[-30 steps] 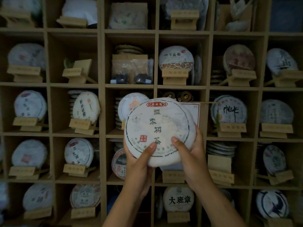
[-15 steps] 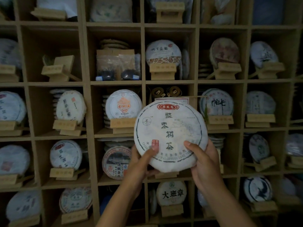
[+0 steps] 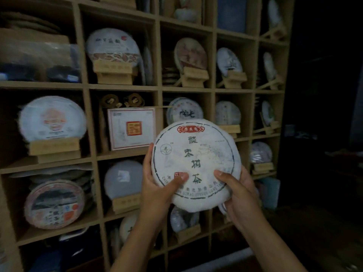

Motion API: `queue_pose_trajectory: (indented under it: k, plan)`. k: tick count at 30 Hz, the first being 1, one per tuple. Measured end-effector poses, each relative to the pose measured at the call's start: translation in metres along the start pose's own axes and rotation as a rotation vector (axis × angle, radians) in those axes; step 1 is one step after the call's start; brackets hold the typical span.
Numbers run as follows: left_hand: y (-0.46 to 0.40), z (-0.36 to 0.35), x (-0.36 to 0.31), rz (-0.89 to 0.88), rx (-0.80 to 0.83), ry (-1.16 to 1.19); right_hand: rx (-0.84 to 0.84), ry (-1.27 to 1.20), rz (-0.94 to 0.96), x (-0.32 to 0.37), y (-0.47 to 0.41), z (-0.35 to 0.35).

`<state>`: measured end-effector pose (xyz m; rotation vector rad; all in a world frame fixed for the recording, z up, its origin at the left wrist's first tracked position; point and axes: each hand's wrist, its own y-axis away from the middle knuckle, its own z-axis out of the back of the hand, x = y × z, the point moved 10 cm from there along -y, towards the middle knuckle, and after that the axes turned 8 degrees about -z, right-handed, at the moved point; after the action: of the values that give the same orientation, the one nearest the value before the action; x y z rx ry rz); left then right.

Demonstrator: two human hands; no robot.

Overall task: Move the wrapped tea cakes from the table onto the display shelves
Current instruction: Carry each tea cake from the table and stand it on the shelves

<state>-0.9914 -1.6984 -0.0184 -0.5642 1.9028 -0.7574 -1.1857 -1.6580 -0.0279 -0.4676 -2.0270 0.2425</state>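
Both hands, left hand [image 3: 157, 185] at seven o'clock and right hand [image 3: 238, 190] at five, clasp the upright tea cake [image 3: 196, 163], face toward the person, shelves [image 3: 125, 87] behind.

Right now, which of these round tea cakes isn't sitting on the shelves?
The big white tea cake with the red label on top: both hands, left and right, hold it before the shelves; the others rest on wooden stands.

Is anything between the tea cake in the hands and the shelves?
Nothing visible lies between. The left hand and right hand hold the tea cake in open air before the shelves. But the cubbies behind it already hold cakes on stands, and one a white box.
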Motion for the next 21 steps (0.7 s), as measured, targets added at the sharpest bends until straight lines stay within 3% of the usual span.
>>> queue_pose_trajectory:
  k: [9, 17, 21]
  plan:
    - [0.027, -0.073, 0.067, -0.022, -0.075, -0.031, -0.264, 0.589, 0.035, 0.040, -0.002, 0.122]
    - [0.018, -0.096, 0.112, -0.034, -0.059, -0.131, -0.203, 0.335, -0.102, -0.003, -0.034, 0.152]
    - [0.008, -0.101, 0.141, 0.022, -0.008, -0.104, -0.231, 0.291, -0.012, -0.004, -0.054, 0.168]
